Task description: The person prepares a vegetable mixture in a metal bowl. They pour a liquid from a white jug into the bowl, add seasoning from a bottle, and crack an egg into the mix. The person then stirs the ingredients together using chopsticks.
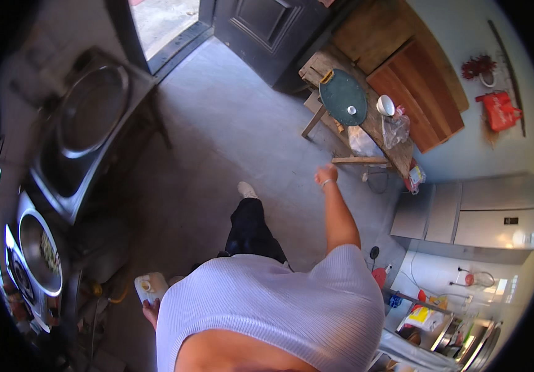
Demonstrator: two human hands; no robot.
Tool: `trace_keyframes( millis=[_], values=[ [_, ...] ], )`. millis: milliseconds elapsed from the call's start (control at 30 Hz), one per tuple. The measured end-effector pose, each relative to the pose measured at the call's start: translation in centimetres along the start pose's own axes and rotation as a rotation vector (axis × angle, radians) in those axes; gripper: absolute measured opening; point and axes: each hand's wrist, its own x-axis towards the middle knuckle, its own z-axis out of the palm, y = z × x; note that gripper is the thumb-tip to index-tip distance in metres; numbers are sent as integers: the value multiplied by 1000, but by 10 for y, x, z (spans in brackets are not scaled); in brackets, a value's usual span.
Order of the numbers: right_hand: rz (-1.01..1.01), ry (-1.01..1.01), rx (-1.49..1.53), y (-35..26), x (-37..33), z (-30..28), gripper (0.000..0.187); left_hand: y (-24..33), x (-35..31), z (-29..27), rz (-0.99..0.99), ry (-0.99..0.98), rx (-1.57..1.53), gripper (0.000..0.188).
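Observation:
Low at my left side, my left hand (151,311) is closed around a white container (150,287) with a yellowish round patch on its face. Its exact kind is not clear, and my body covers part of that arm. My right arm reaches forward over the floor. At its end my right hand (326,175) has its fingers curled in, with nothing visible in them and a thin bracelet at the wrist. The wooden table (375,133) is the nearest thing to this hand, beyond it and apart from it. On it lies a dark green oval board (342,96) with a small white cup (352,110).
A white bowl (385,105) and plastic bags (395,131) are also on the table. Wooden boards (412,93) lean behind it. To my left runs a counter with a large round pan (93,108) and a wok (40,251). A fridge (465,214) stands right; a dark door (267,31) is ahead.

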Motion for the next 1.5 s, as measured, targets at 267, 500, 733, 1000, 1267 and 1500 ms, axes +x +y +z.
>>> trace_keyframes(
  millis=[267, 500, 733, 1000, 1267, 1500],
  values=[
    [-434, 539, -578, -88, 359, -38, 73, 112, -64, 300, 137, -70, 650, 19],
    [-482, 22, -653, -161, 413, -28, 53, 197, -127, 529, 13, -158, 662, 19],
    [-579, -100, -235, -168, 347, -12, 45, 206, -133, 584, 256, -287, 741, 31],
    [-325, -1343, 397, -141, -41, 163, 19, 233, -193, 554, 272, -19, 875, 30],
    [-1187, -1857, -180, -142, -312, 182, 30, 205, -220, 359, 363, 192, 554, 29],
    [-2107, -2104, -664, -74, -513, 202, 53, 150, -246, 203, 249, 364, 322, 29]
  ],
)
